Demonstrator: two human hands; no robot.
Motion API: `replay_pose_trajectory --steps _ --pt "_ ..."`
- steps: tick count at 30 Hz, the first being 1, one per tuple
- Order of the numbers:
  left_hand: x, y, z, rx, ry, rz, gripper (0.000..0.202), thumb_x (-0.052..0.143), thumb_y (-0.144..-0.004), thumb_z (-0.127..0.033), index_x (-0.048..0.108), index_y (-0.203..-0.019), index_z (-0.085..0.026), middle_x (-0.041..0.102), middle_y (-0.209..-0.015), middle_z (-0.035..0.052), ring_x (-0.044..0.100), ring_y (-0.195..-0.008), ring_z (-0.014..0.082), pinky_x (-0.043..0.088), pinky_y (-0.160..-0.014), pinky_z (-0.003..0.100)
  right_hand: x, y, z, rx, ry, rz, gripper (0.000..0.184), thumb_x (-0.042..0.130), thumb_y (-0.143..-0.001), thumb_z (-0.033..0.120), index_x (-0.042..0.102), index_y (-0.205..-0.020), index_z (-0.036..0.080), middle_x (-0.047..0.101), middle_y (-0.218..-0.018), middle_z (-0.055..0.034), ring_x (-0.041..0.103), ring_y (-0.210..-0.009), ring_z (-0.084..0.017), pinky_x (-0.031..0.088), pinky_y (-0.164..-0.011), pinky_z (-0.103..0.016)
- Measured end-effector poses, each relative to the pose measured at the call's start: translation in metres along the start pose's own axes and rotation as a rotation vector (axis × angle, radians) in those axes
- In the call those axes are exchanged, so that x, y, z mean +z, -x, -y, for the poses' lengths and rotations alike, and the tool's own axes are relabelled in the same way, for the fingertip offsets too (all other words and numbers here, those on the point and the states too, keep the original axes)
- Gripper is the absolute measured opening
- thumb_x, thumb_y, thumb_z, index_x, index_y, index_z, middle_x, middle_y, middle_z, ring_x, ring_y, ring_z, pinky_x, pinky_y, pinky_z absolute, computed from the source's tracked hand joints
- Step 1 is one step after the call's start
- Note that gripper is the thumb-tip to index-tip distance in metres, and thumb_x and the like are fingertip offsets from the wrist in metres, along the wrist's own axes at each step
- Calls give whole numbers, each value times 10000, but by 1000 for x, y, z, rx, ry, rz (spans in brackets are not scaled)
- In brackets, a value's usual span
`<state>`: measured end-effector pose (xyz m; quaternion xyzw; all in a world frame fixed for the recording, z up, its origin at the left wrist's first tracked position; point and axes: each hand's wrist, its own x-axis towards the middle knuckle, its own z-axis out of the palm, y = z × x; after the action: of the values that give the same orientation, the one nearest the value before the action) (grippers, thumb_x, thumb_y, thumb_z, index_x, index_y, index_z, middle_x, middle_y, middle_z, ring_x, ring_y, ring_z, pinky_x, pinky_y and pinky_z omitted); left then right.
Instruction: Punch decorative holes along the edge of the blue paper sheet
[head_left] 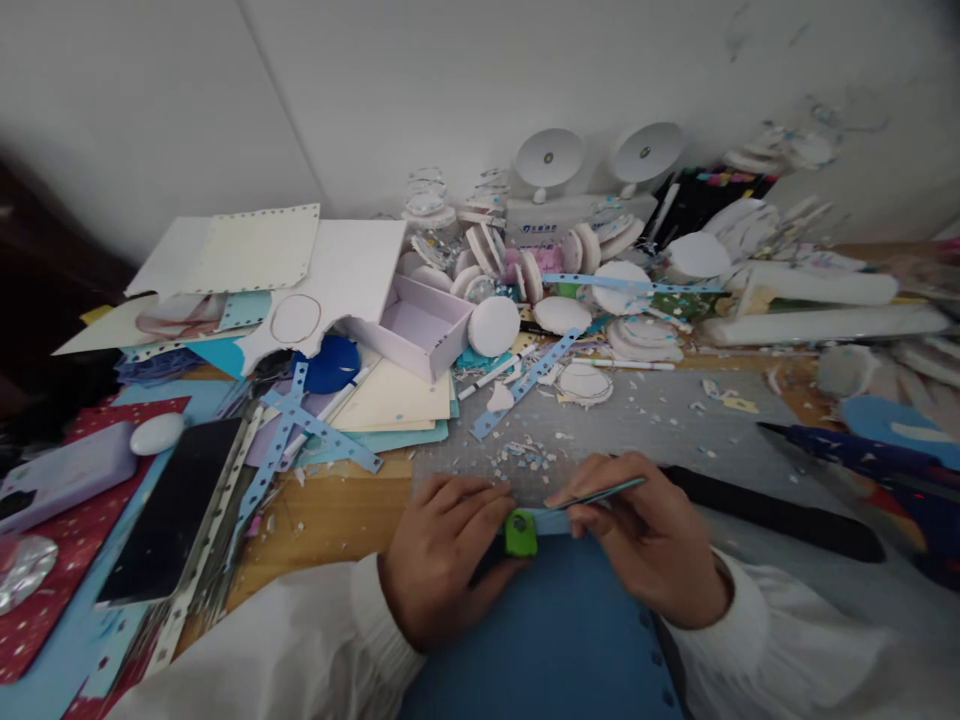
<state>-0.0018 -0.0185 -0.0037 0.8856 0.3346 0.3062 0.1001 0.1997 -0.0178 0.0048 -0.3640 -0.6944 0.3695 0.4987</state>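
Note:
My left hand [454, 555] is closed around a small green craft punch [520, 533], low at the middle of the view. A light blue paper strip [553, 522] runs from the punch towards my right hand [637, 535]. My right fingers pinch this strip, and a thin edge of it sticks up past the thumb. Whether the strip sits inside the punch's slot is hidden. Below both hands lies a large blue sheet [547, 630] with small dark holes along its right edge. Tiny paper bits [525, 455] are scattered just beyond my fingers.
Punched blue strips [532, 385], white discs [495, 327] and a lilac box [424, 325] crowd the back. At left lie a black phone [176, 510] and stacked papers. A black bar-shaped object [780, 512] and a dark blue glue gun [862, 455] lie at right.

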Motion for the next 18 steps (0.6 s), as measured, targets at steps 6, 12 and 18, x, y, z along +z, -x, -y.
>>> replay_pose_trajectory --steps 6,12,18 --pt "-2 -2 -8 -50 -15 38 296 641 -795 -236 556 -1059 -130 694 -1037 84 613 -940 254 372 -865 437 1 3 -1 2 106 47 139 516 -860 118 507 -885 255 561 -716 3 559 -608 -151 457 -545 -289" --pt "-7 -3 -14 -64 -25 77 265 633 -803 -250 556 -1024 -127 694 -940 78 610 -875 251 359 -851 451 5 4 0 -36 94 48 130 509 -860 119 509 -883 247 562 -740 -6 559 -631 -155 467 -568 -300" --pt "-17 -15 -15 -83 -63 89 239 640 -802 -297 573 -961 -131 675 -855 72 597 -818 241 397 -788 419 3 -4 1 51 -106 -168 40 522 -885 205 501 -865 233 557 -721 -4 530 -514 -122 457 -453 -254"
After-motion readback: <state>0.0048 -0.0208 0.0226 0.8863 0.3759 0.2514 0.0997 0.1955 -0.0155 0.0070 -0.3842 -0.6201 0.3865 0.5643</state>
